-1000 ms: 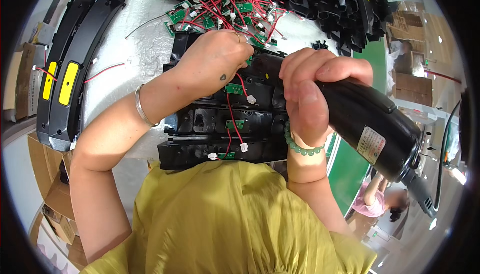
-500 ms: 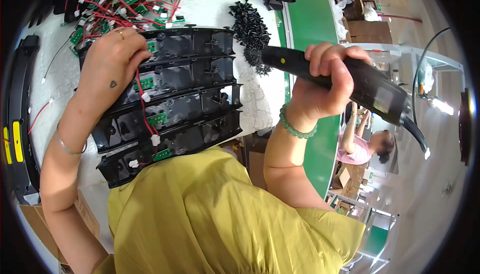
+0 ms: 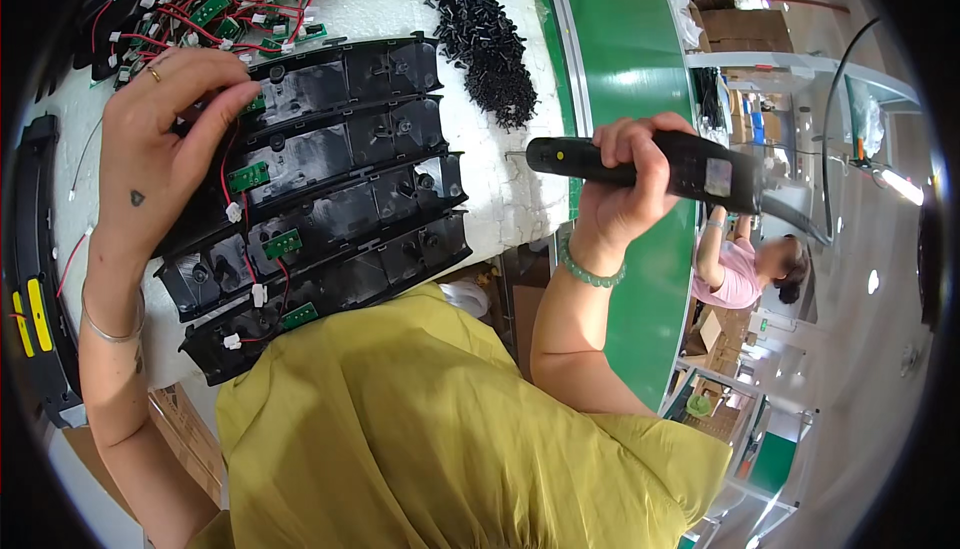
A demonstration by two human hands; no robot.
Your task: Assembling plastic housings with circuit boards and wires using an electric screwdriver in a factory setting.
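Note:
In my right hand (image 3: 632,174) is a black corded electric screwdriver (image 3: 690,167), lying nearly level. Its thin bit points left over the white foam surface, just below a pile of black screws (image 3: 485,49). My left hand (image 3: 170,134) is over the left end of the farthest black plastic housing (image 3: 310,84). Thumb and forefinger come together beside a small green circuit board (image 3: 256,104), partly covered by the thumb; what they pinch is hidden. Nearer me lie several like housings in a row, each with a green board (image 3: 283,243) and red-black wires with white plugs.
A tangle of green boards with red wires (image 3: 215,9) lies at the far left. A long black part with yellow strips (image 3: 38,314) stands along the left edge. On the right runs a green bench strip (image 3: 635,319); beyond it is a person in pink (image 3: 740,269).
The screwdriver has swung to a more level position and its bit now shows. My left hand's fingers have shifted slightly at the farthest housing. The whole view has moved a little.

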